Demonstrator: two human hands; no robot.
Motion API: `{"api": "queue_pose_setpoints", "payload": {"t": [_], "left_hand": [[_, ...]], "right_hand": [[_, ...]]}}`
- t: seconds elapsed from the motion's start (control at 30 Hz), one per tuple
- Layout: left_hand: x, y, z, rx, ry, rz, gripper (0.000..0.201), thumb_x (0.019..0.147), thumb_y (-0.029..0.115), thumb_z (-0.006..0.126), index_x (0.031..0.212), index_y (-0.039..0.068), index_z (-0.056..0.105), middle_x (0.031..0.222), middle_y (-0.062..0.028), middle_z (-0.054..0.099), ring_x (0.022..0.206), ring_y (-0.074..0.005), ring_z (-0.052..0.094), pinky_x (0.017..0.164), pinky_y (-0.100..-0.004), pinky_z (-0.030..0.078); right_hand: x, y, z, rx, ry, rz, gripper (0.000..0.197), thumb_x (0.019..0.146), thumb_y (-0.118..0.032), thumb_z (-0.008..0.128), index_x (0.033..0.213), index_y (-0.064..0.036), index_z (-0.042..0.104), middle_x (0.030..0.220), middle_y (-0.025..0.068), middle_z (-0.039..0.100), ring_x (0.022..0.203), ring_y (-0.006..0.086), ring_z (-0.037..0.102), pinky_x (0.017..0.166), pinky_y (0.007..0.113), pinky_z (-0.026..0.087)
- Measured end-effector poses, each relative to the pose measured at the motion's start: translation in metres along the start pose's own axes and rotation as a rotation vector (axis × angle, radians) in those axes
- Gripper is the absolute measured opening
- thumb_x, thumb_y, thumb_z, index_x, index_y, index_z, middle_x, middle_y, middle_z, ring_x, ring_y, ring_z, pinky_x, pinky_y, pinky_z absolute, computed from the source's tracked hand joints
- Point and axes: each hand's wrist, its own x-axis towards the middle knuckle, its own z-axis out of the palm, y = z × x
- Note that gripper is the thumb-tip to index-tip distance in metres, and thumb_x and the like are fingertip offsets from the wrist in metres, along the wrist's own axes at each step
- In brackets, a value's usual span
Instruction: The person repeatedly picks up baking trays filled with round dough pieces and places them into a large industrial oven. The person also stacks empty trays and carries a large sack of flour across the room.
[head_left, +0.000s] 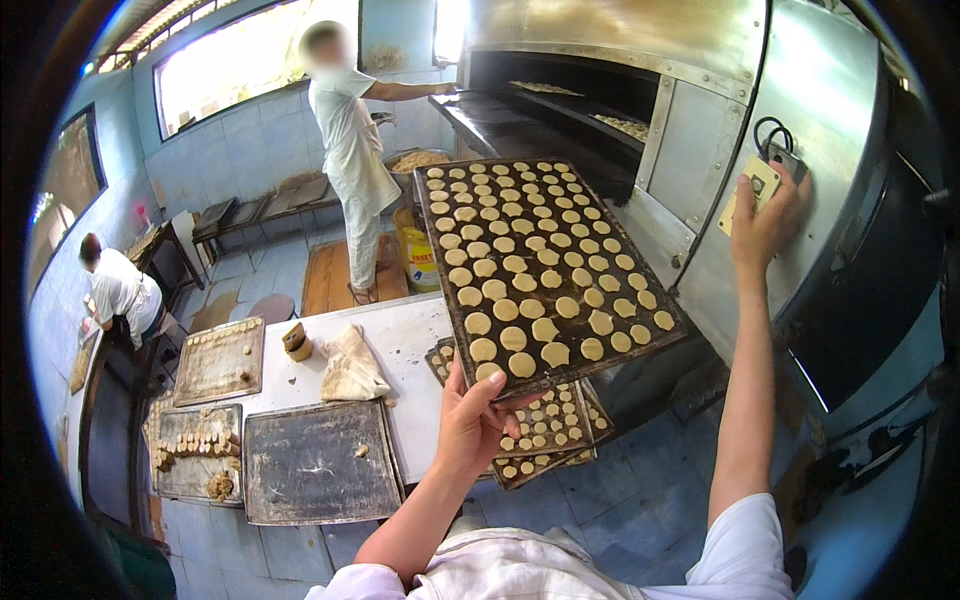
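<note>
Pinching the near left corner of a dark rectangular metal tray (pixel 548 297), the left hand (pixel 473 420) is set with its thumb over the rim and its fingers curled underneath. Rows of flat, pale-yellow dough rounds (pixel 566 307) are carried almost to every edge. The tray is held out before the dark oven ledge (pixel 500 127); whether its far edge is supported there cannot be told. The right hand (pixel 772 218) is placed at a cream rectangular switch plate (pixel 764 168) on the steel oven side, fingers curved around it; how tightly they are closed cannot be told. If the far edge is unsupported, the tray could be tipped by its own weight, and rounds could be slid onto the dough-covered trays (pixel 545 425) below, past the right edge of the white table (pixel 420 325).
</note>
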Motion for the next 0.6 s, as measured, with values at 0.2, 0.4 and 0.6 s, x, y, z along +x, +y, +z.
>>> {"api": "queue_pose_setpoints", "payload": {"t": [0.2, 0.4, 0.6], "left_hand": [[0.002, 0.004, -0.003, 0.008, 0.007, 0.001, 0.056, 0.095, 0.016, 0.064, 0.144, 0.006, 0.038, 0.121, -0.0198, 0.066, 0.092, -0.0298, 0.076, 0.041, -0.0232, 0.054], [0.005, 0.004, -0.008, -0.032, -0.03, -0.03, 0.059, 0.097, 0.013, 0.062, 0.148, 0.005, 0.032, 0.124, -0.0203, 0.065, 0.1, -0.0361, 0.074, 0.043, -0.0259, 0.057], [0.0, 0.003, -0.012, -0.068, -0.073, -0.049, 0.063, 0.098, 0.012, 0.062, 0.151, 0.009, 0.028, 0.126, -0.0201, 0.064, 0.102, -0.0371, 0.074, 0.045, -0.0261, 0.057]], "right_hand": [[-0.001, -0.001, 0.003, 0.042, 0.035, -0.037, 0.051, 0.096, -0.036, 0.069, 0.137, -0.0101, 0.051, 0.151, 0.0297, 0.039, 0.144, 0.0454, 0.034, 0.115, 0.057, 0.028], [-0.001, -0.003, -0.003, 0.012, 0.03, -0.031, 0.052, 0.096, -0.039, 0.069, 0.137, -0.0111, 0.05, 0.149, 0.0294, 0.041, 0.143, 0.0446, 0.036, 0.116, 0.057, 0.028], [-0.003, -0.013, -0.013, 0.035, 0.041, -0.063, 0.049, 0.096, -0.035, 0.071, 0.134, -0.0122, 0.052, 0.148, 0.0296, 0.042, 0.142, 0.045, 0.037, 0.114, 0.056, 0.03]]}}
